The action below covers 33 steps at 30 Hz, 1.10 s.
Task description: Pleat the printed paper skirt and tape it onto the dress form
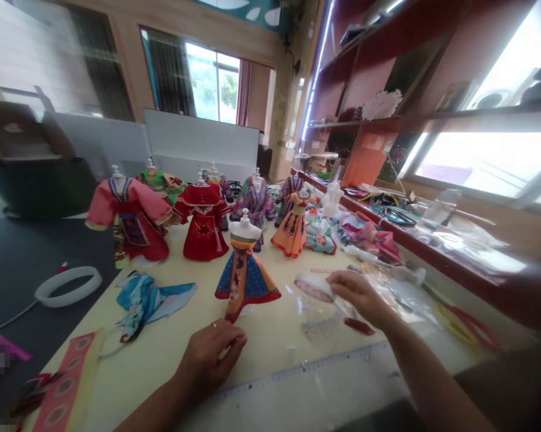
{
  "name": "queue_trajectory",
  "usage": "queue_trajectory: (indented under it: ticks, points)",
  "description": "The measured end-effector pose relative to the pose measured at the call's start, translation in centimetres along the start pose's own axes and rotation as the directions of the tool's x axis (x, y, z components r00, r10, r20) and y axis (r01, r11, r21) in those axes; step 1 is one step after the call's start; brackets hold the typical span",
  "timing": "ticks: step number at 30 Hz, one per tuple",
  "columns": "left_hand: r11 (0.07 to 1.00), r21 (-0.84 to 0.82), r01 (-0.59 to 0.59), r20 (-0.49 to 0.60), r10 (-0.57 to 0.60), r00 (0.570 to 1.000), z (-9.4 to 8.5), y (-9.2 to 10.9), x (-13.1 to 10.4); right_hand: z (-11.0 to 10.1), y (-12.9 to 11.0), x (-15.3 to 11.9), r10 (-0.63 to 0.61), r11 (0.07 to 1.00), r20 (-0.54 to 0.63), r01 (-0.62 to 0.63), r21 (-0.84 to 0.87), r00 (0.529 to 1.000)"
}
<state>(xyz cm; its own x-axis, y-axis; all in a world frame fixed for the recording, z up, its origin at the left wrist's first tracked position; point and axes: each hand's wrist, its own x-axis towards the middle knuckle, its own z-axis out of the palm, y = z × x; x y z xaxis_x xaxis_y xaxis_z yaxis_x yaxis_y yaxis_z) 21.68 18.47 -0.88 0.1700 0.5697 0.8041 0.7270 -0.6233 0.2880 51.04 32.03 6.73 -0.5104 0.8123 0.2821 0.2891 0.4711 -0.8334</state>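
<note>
A doll-sized dress with a blue and orange skirt and red hem [247, 282] hangs on a small white dress form [244, 231] at the middle of the table. My left hand [214, 353] rests just in front of its hem, fingers curled and thumb drawn in. Whether it pinches anything is hidden. My right hand [359, 294] is to the right, fingers bent together at the edge of a whitish ring-shaped roll [314, 287]. I cannot make out what its fingertips hold. A small dark red piece [359, 326] lies below that hand.
Behind stand several dressed forms, including a red gown [204, 231], a pink robe [135, 222] and an orange dress [292, 231]. Blue fabric [148, 300] lies left. A clear ruler [306, 367] crosses the front; scissors [463, 324] lie right, below a cluttered ledge [436, 258].
</note>
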Motion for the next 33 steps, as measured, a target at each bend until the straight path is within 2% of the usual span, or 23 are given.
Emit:
queue_trajectory:
  ticks: [2, 4, 6, 8, 10, 12, 14, 16, 19, 23, 28, 31, 33]
  points:
    - [1.0, -0.008, 0.005, -0.056, -0.006, 0.998, -0.1, 0.4, 0.2, 1.5, -2.1, -1.2, -0.067, 0.985, 0.189, 0.095, -0.141, 0.98]
    - [1.0, -0.014, 0.023, -0.059, -0.024, 0.998, -0.6, 1.2, 0.8, 3.1, -4.0, -1.9, -0.107, 0.963, 0.333, 0.181, -0.201, 0.937]
    - [0.996, -0.058, 0.074, 0.034, -0.072, 0.997, -1.3, 2.3, 1.8, 4.7, -5.5, -2.3, -0.136, 0.946, 0.421, 0.244, -0.215, 0.897]
    - [0.969, -0.16, 0.187, 0.189, -0.155, 0.97, -2.2, 3.4, 3.0, 6.1, -6.5, -2.3, -0.165, 0.935, 0.474, 0.29, -0.204, 0.865]
    - [0.905, -0.232, 0.357, 0.379, -0.254, 0.89, -3.1, 4.2, 3.9, 7.5, -7.0, -2.1, -0.21, 0.922, 0.503, 0.34, -0.183, 0.838]
    - [0.84, -0.239, 0.487, 0.507, -0.319, 0.801, -3.9, 4.4, 4.1, 8.7, -7.1, -1.7, -0.269, 0.913, 0.501, 0.383, -0.14, 0.823]
    - [0.797, -0.233, 0.558, 0.548, -0.366, 0.752, -4.5, 4.4, 3.5, 9.9, -6.9, -1.2, -0.331, 0.917, 0.436, 0.394, -0.06, 0.837]
    - [0.77, -0.234, 0.594, 0.533, -0.409, 0.74, -4.9, 4.2, 2.4, 10.9, -6.3, -0.9, -0.382, 0.92, 0.303, 0.392, 0.029, 0.873]
    - [0.758, -0.233, 0.61, 0.462, -0.465, 0.755, -5.0, 4.3, 0.6, 12.4, -5.2, -1.0, -0.42, 0.906, 0.094, 0.412, 0.095, 0.903]
    - [0.784, -0.192, 0.591, 0.27, -0.537, 0.799, -4.4, 4.7, -1.2, 14.6, -4.1, -1.8, -0.469, 0.874, -0.045, 0.47, 0.123, 0.882]
    - [0.864, -0.093, 0.494, 0.098, -0.486, 0.868, -3.1, 4.6, -2.8, 16.7, -3.1, -2.8, -0.5, 0.856, -0.078, 0.506, 0.108, 0.862]
    - [0.912, 0.001, 0.409, 0.029, -0.409, 0.912, -2.5, 4.4, -3.4, 17.2, -2.6, -2.9, -0.502, 0.857, -0.068, 0.506, 0.096, 0.862]
    - [0.925, 0.055, 0.375, 0.008, -0.376, 0.926, -2.2, 4.3, -3.6, 17.3, -2.4, -3.0, -0.498, 0.861, -0.05, 0.501, 0.09, 0.865]
